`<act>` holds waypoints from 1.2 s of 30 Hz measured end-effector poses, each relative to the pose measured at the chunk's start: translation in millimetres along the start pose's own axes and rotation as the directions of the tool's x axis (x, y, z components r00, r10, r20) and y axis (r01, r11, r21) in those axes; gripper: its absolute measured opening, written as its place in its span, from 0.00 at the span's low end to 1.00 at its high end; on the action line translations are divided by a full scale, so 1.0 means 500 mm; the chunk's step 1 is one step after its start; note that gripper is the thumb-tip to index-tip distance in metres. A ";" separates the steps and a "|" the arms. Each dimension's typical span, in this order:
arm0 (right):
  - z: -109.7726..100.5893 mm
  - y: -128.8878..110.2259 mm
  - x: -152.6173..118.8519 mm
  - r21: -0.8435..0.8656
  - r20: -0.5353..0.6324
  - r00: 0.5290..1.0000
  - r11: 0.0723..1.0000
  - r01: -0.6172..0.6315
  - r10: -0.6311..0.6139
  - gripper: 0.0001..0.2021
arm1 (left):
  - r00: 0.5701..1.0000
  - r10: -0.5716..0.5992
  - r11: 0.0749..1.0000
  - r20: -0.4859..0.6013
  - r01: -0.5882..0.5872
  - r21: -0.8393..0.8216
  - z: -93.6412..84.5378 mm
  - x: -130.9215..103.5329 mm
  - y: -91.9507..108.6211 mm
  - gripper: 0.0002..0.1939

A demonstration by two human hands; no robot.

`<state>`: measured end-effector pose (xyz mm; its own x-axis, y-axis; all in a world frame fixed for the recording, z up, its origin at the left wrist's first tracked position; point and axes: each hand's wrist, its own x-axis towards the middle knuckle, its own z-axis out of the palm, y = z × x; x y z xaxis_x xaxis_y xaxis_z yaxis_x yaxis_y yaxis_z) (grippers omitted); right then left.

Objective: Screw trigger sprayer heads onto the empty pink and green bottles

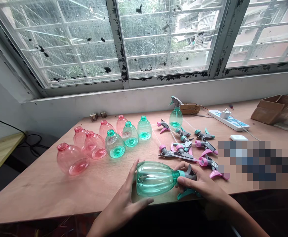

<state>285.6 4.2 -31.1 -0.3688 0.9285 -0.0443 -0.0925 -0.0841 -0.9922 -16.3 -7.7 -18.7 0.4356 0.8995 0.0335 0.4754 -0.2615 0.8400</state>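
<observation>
1. Both bare hands lie nearest the camera, over the front edge of the tabletop (35, 197), with one clear green bottle (155, 179) lying sideways between them.
2. Right hand (198, 184): closed around the grey-and-teal spray head (192, 175) at the green bottle's neck, its thumb over the collar. The teal trigger (187, 194) hangs below the fingers.
3. Left hand (128, 197): spread wide and curved about the base end of the green bottle, fingers at the far side, thumb at the near side; how firmly it touches cannot be told.
4. Left of centre stand open-necked bottles: five pink bottles (72, 159), and beside them a slanting row of three green-tinted bottles (115, 146).
5. Beyond the right hand, loose sprayers (205, 146) with pink or teal collars lie scattered, some overlapping, thin white tubes attached to several.
6. Behind these sprayers, a fitted spray bottle (176, 117) stands upright, near a brown tray (190, 108).
7. Farther right are a white power strip (232, 121) with a plug (225, 114), a small white case (239, 138) and an open cardboard box (272, 110). A pixelated patch hides what lies nearer.
8. Two small blocks (93, 117) sit at the back edge, below a barred window (168, 39) with a peeling frame.
</observation>
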 end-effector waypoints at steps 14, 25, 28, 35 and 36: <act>0.000 -0.002 -0.003 -0.007 -0.014 0.999 1.000 -0.030 0.030 0.22 | 0.999 -0.044 0.999 0.016 0.044 -0.030 -0.004 0.004 0.015 0.51; -0.001 -0.004 -0.005 -0.026 -0.002 1.000 1.000 -0.007 0.007 0.20 | 0.999 -0.036 0.998 0.004 0.036 -0.047 -0.004 0.007 0.013 0.51; 0.000 -0.005 -0.004 -0.026 -0.012 1.000 1.000 -0.010 0.010 0.21 | 1.000 -0.030 0.998 -0.002 0.030 -0.057 -0.003 0.006 0.011 0.52; -0.003 -0.001 -0.004 -0.040 -0.014 1.000 0.999 -0.015 0.014 0.21 | 1.000 -0.031 0.998 0.003 0.031 -0.048 -0.002 0.005 0.012 0.52; -0.004 -0.001 -0.004 -0.040 -0.012 1.000 0.999 -0.013 0.013 0.21 | 0.999 -0.032 0.998 0.003 0.032 -0.047 -0.003 0.005 0.013 0.52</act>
<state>288.2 2.9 -30.8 -0.3588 0.9316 -0.0582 -0.0504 -0.0816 -0.9954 -13.2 -6.6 -12.4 0.4223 0.9065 0.0054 0.4528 -0.2161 0.8650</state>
